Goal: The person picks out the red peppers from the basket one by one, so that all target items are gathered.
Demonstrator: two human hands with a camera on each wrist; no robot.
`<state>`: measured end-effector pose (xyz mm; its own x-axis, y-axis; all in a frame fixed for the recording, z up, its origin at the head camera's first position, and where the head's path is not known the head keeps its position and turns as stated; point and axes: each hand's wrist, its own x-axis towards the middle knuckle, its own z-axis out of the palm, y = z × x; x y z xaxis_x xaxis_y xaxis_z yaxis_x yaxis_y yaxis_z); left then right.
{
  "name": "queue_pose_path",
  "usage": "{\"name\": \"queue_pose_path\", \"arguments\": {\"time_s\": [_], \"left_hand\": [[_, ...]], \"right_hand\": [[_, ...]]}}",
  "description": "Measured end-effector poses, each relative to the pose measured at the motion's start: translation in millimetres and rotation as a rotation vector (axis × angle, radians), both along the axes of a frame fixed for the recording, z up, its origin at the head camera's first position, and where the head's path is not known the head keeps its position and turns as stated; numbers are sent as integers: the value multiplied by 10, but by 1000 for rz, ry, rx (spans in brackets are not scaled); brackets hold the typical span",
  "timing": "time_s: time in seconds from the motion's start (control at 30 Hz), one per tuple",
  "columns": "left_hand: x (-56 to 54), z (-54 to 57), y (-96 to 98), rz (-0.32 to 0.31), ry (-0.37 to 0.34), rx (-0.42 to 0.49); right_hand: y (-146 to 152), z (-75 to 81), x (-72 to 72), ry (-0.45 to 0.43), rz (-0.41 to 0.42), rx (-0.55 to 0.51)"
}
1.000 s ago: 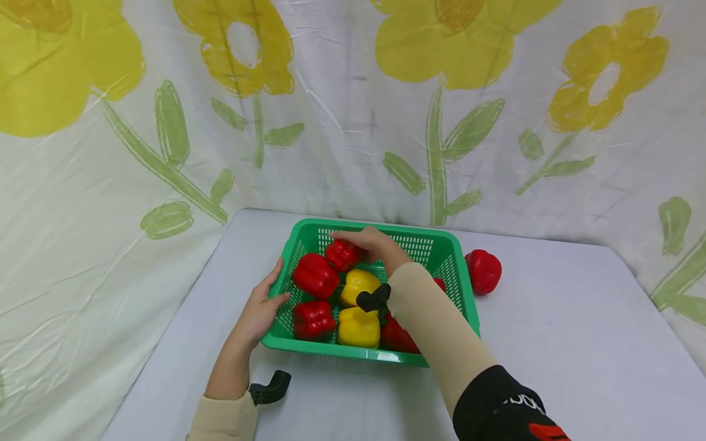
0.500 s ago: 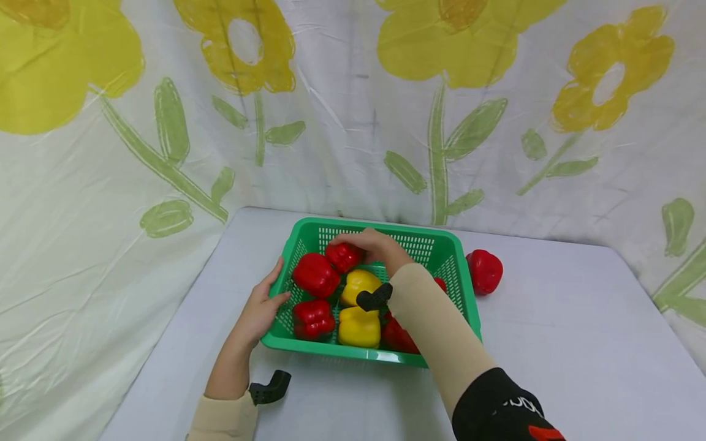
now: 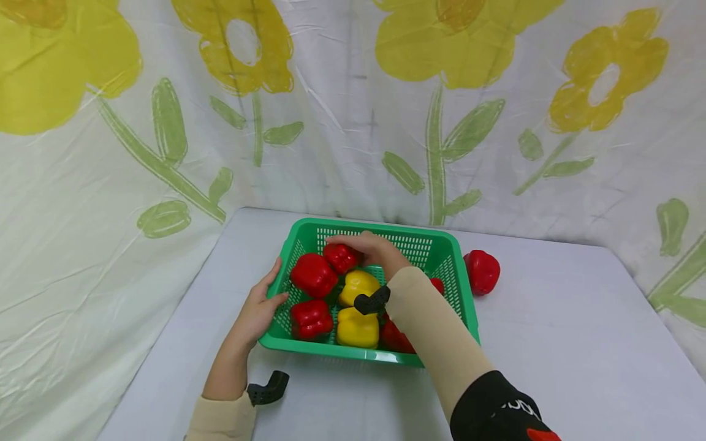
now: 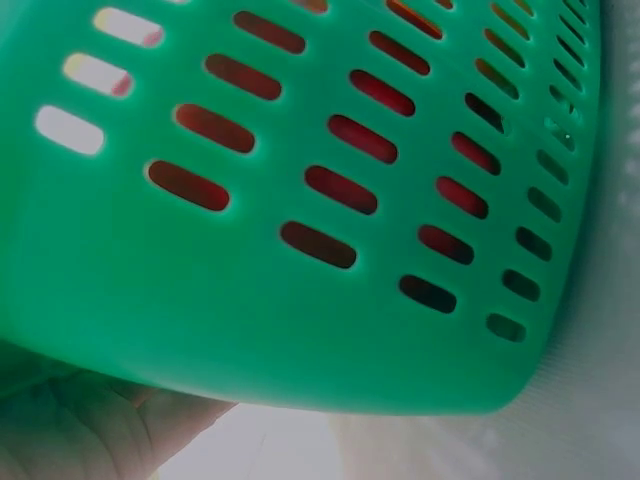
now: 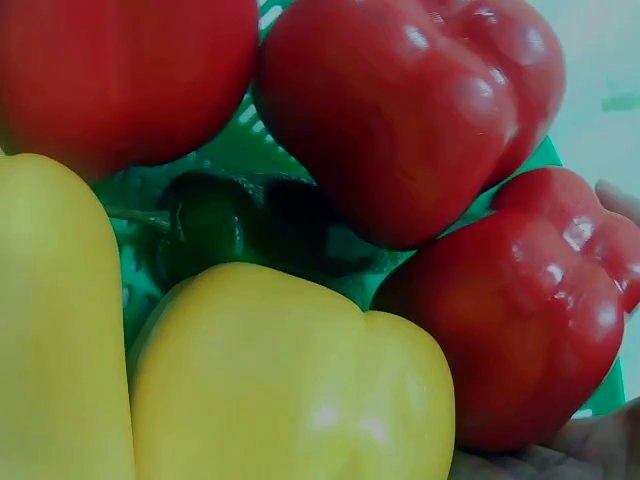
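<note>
A green plastic basket (image 3: 344, 355) holds several red and yellow bell peppers. My left hand (image 3: 260, 309) grips its left side, thumb over the rim and fingers along the outside wall. Inside the back part, my right hand (image 3: 376, 248) holds a red bell pepper (image 3: 340, 257) between thumb and fingers; the right wrist view shows this red bell pepper (image 5: 510, 320) with the hand at both sides. A larger red bell pepper (image 3: 313, 275) touches it on the left. Two yellow bell peppers (image 3: 357, 327) lie nearer the front. My right forearm hides part of the basket's right half.
One red bell pepper (image 3: 482, 272) lies on the white table (image 3: 573, 331) just outside the basket's right wall. Between the peppers, a dark green pepper (image 5: 215, 225) with a stem shows low in the basket. A cloth with painted flowers (image 3: 342, 122) hangs behind the table.
</note>
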<state>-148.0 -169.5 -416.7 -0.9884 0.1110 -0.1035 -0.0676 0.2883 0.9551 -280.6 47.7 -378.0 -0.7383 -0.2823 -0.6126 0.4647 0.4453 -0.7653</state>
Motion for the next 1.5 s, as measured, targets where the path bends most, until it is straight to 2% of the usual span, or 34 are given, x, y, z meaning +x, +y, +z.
{"name": "queue_pose_path", "arguments": {"time_s": [0.57,0.83,1.13,1.5], "left_hand": [[-8,20,8,-4,-6,-4],[-17,22,-3,-3,-7,-17],[-10,17,1,-4,-11,-16],[16,38,13,-1,-7,-18]], "right_hand": [[44,50,21,48,-39,-2],[193,51,26,86,-39,-75],[361,59,77,128,-31,-104],[537,210,169,155,-37,-171]]}}
